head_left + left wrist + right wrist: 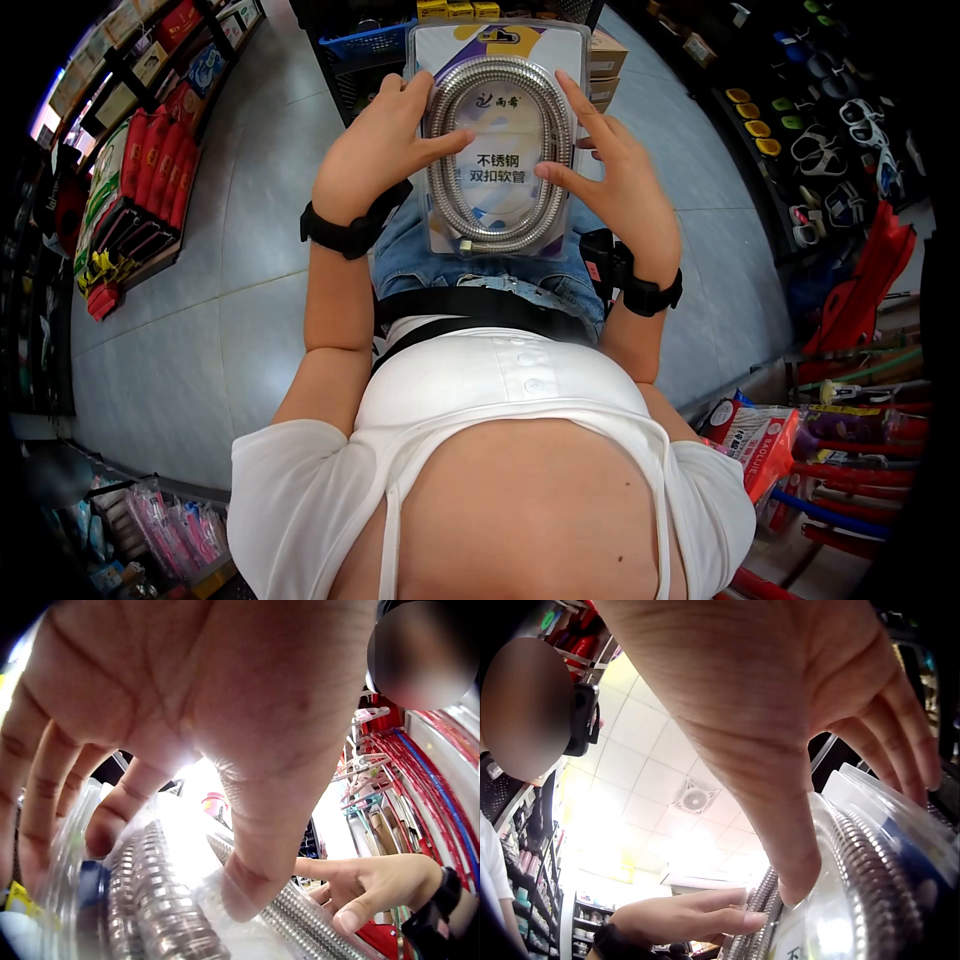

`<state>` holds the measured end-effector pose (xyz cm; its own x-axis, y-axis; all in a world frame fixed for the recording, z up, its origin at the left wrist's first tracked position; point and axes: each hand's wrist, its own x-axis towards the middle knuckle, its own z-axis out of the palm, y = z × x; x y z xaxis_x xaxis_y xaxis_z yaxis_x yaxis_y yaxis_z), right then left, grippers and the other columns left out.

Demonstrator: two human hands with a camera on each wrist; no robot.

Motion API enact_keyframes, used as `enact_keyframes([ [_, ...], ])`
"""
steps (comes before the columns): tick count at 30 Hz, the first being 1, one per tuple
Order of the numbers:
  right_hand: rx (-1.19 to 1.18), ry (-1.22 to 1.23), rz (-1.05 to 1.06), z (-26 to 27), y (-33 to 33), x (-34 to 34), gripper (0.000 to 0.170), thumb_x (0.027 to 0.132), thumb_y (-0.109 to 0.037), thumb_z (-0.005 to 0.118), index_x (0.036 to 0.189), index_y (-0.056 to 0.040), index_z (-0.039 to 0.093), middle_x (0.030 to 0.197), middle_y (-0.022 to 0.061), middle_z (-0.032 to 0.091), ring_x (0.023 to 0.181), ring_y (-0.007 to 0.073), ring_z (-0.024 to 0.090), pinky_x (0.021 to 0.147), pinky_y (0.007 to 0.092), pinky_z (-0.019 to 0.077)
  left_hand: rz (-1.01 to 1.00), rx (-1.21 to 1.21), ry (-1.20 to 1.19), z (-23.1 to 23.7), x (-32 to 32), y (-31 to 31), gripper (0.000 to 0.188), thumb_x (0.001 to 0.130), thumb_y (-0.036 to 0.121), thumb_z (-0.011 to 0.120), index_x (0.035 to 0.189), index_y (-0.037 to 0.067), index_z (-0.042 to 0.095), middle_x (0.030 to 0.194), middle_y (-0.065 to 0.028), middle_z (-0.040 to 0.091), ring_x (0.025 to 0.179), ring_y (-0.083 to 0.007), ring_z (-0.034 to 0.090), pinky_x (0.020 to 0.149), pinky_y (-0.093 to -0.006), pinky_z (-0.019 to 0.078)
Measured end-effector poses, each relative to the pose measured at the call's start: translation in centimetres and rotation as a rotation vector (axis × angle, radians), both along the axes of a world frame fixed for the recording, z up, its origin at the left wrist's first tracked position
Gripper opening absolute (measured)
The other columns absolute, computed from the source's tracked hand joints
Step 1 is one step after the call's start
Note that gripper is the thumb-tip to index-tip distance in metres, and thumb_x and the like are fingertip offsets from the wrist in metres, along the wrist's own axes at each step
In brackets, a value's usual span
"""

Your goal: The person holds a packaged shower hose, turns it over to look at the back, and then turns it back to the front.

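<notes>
A coiled stainless steel shower hose (498, 240) lies in a clear blister pack (500, 140) with a printed card, held upright in front of the person's lap. My left hand (385, 140) grips the pack's left side, thumb across the front and fingers around the edge. On the opposite side my right hand (625, 170) holds it, thumb on the front and the index finger along the upper right of the coil. In the left wrist view, the left fingers (112, 821) bend over the plastic rim. The right thumb (799, 874) presses the clear cover in the right wrist view.
Behind the pack stands a dark shelf with a blue basket (368, 42) and brown boxes (606, 60). Red packages (158, 160) fill a rack at left. Sandals (820, 150) hang at right, above a red folded item (865, 280) and hoses lower right.
</notes>
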<state>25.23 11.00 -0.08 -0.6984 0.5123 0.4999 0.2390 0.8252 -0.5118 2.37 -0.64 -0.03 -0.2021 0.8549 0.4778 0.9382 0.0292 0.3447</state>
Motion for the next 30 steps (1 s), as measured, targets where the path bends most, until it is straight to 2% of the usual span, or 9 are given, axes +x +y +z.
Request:
enact_keyframes([
  [2,-0.024,-0.012,0.003,0.03,0.01,-0.01,0.088,0.073,-0.025,0.08,0.146,-0.0358,0.033,0.114,0.0182,0.059,0.101,0.033,0.06,0.084,0.0396,0.0501,-0.006,0.013,0.005,-0.12,-0.07,0.06,0.062,0.076,0.046,0.074,0.109,-0.001,0.051,0.095,-0.0231,0.053,0.083,-0.0367,0.061,0.07,-0.0395,0.0519],
  [5,-0.009,0.023,0.031,-0.21,0.27,-0.08,0.088,0.073,-0.026,0.08,0.146,-0.0355,0.033,0.114,0.018,0.059,0.102,0.0331,0.06,0.084,0.0398,0.0501,0.005,0.009,-0.014,-0.33,-0.2,0.18,0.062,0.076,0.05,0.075,0.104,-0.001,0.053,0.092,-0.0146,0.051,0.082,-0.0245,0.053,0.071,-0.0331,0.0476],
  [14,0.004,-0.003,0.001,-0.27,0.22,-0.13,0.088,0.072,-0.028,0.08,0.146,-0.0365,0.033,0.116,0.0176,0.059,0.106,0.033,0.059,0.087,0.0415,0.0506,0.001,0.013,-0.009,-0.55,-0.26,0.24,0.064,0.075,0.051,0.075,0.105,-0.001,0.053,0.092,-0.0154,0.051,0.083,-0.0253,0.053,0.07,-0.0327,0.048],
  [29,0.0,-0.001,0.0,-0.37,0.36,-0.12,0.088,0.072,-0.03,0.08,0.146,-0.0381,0.033,0.115,0.0167,0.06,0.103,0.0313,0.06,0.085,0.0417,0.0513,0.001,-0.001,-0.014,-0.66,-0.4,0.31,0.066,0.076,0.052,0.074,0.107,-0.002,0.053,0.093,-0.0154,0.051,0.083,-0.0249,0.052,0.071,-0.0323,0.0476],
  [30,0.004,0.001,0.002,-0.37,0.35,-0.11,0.088,0.072,-0.029,0.08,0.146,-0.038,0.033,0.115,0.0171,0.06,0.103,0.0313,0.06,0.085,0.0418,0.0513,-0.004,0.005,-0.007,-0.61,-0.37,0.28,0.064,0.076,0.05,0.074,0.108,-0.001,0.052,0.093,-0.0177,0.051,0.082,-0.0285,0.055,0.07,-0.0346,0.0491],
])
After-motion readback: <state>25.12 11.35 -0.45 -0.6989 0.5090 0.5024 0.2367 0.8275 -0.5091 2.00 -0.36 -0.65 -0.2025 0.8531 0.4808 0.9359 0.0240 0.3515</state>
